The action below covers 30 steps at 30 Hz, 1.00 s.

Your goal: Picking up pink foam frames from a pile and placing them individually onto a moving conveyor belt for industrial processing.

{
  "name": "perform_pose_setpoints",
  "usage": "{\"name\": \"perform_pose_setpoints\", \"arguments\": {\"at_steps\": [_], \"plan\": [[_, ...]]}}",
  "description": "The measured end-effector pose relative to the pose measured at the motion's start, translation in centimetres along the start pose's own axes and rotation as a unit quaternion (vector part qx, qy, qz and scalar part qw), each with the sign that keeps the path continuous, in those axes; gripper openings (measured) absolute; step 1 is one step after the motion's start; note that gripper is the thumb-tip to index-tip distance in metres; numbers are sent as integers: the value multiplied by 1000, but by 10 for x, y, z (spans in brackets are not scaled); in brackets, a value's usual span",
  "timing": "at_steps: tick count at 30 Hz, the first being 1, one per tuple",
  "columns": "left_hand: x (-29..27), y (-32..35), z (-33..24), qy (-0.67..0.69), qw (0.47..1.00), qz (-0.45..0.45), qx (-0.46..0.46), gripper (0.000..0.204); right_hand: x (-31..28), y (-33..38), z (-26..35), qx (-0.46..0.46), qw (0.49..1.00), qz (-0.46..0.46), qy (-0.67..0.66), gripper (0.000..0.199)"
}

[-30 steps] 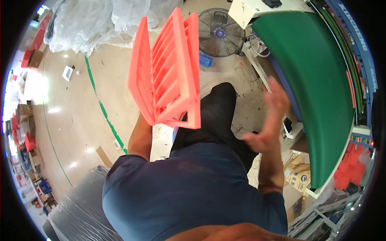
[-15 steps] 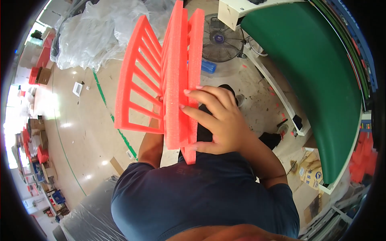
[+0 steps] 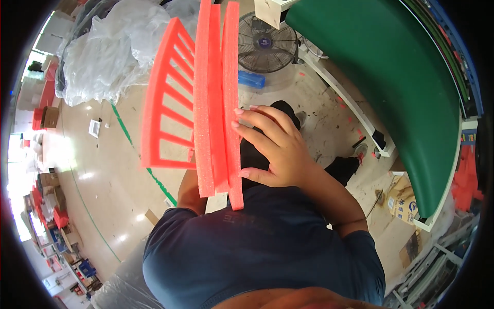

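The right hand [image 3: 275, 149] lies spread flat against the right face of a stack of orange foam frames [image 3: 213, 103], held on edge in front of the chest, above the floor [image 3: 103, 170]. The left hand is hidden behind the stack, so I cannot tell its grip. The slabs look unevenly aligned; if the sideways pressure eases, one could slide out and drop, or the thin slatted piece could bend.
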<state>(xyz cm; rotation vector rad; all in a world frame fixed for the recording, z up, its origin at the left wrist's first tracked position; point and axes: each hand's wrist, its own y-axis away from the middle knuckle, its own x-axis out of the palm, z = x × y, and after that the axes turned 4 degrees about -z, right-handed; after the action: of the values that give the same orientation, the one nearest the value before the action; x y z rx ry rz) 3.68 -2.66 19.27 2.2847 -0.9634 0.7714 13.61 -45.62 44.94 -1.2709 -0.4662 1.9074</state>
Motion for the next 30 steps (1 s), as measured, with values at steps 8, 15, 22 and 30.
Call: {"name": "perform_pose_setpoints", "arguments": {"at_steps": [8,15,22,30], "plan": [[-17,17,-8,9,1000,-17,15,54,10,3,-4,11,1000,10,-18,65],[-40,39,-6,31,998,-43,30,54,27,5,-5,17,998,38,-36,66],[-82,79,1,46,994,-91,31,54,41,9,-21,26,993,95,-60,75],[-104,122,19,71,986,-147,26,54,52,63,-65,235,961,-146,30,57]]}}
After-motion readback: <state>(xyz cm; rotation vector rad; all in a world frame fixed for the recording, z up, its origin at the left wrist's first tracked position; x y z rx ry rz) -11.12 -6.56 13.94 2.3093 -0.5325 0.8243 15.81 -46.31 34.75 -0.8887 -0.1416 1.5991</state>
